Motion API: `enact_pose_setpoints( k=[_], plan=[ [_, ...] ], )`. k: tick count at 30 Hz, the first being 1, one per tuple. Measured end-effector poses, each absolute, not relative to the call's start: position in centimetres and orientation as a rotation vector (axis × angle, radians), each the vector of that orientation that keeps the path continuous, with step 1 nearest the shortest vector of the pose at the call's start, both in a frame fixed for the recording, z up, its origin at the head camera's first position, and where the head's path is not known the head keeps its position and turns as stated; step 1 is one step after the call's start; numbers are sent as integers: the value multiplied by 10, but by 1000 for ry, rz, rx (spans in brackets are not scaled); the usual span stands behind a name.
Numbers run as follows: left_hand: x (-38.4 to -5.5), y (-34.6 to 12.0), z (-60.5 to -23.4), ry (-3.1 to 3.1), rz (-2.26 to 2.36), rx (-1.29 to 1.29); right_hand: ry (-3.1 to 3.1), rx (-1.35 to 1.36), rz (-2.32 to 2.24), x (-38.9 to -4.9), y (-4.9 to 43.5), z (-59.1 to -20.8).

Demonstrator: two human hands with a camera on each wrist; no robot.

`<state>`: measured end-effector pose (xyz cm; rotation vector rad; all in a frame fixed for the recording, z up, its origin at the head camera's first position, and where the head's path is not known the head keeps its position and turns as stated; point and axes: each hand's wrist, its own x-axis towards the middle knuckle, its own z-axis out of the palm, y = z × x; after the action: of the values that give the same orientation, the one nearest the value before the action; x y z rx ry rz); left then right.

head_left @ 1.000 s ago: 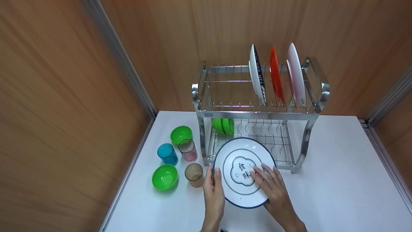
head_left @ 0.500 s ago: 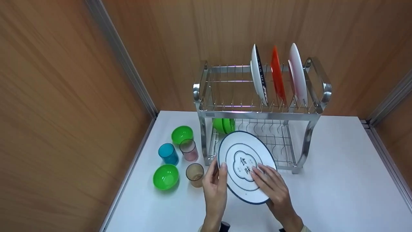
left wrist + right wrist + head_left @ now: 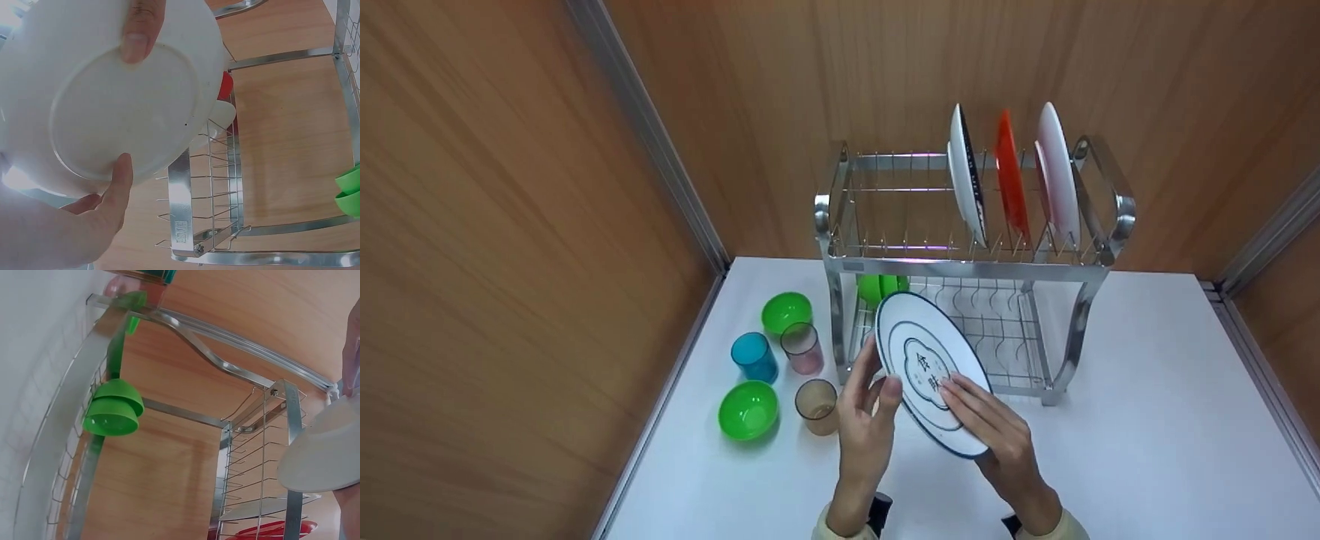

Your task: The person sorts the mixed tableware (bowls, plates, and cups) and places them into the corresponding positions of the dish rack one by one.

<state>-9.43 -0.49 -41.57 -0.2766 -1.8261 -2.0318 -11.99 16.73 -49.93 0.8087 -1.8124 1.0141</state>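
Above the white bench [image 3: 1155, 412], in front of the left half of a two-tier silvery metal dish rack [image 3: 971, 268], a round white plate with a dark blue rim [image 3: 921, 352] is held up and tilted, clear of the bench. Dark rings and a lobed outline around black characters mark its face; the left wrist view shows its plain white back with a raised circular ridge.

The right hand [image 3: 994, 424] pinches the plate at its lower right, fingers laid together across the face and thumb on the back. The left hand [image 3: 866, 427] is at the plate's left edge, loosely spread, a fingertip against the back and the thumb near the rim; whether that thumb touches is hard to tell.

Toward the right end of the rack's upper tier stand a white plate with a black-patterned face [image 3: 964, 180], a red plate [image 3: 1011, 180] and a pale pinkish-white plate [image 3: 1059, 180]. Two nested green bowls [image 3: 115, 408] sit at the lower tier's left end.

Between the bench's left edge and the rack are a rear green bowl [image 3: 785, 309], a front green bowl [image 3: 748, 410], and translucent blue [image 3: 754, 360], pink [image 3: 804, 356] and brown cups [image 3: 817, 409].
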Motion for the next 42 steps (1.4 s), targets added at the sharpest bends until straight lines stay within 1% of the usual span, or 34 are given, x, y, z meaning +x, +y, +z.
enact_pose_setpoints(
  k=[11,25,34,42],
  plan=[
    [-109,-12,-420,-1893,-2003,-282,-1752,851,1126,-123,163,-491],
    [-152,-26,-454,-1938,-1849,10,-1558,821,1191,-131,154,-460],
    [-181,-35,-469,-1973,-1722,151,-1507,773,1268,-145,156,-454],
    [-216,-45,-483,-2146,-1554,271,-1573,598,1324,-149,154,-441]
  ],
)
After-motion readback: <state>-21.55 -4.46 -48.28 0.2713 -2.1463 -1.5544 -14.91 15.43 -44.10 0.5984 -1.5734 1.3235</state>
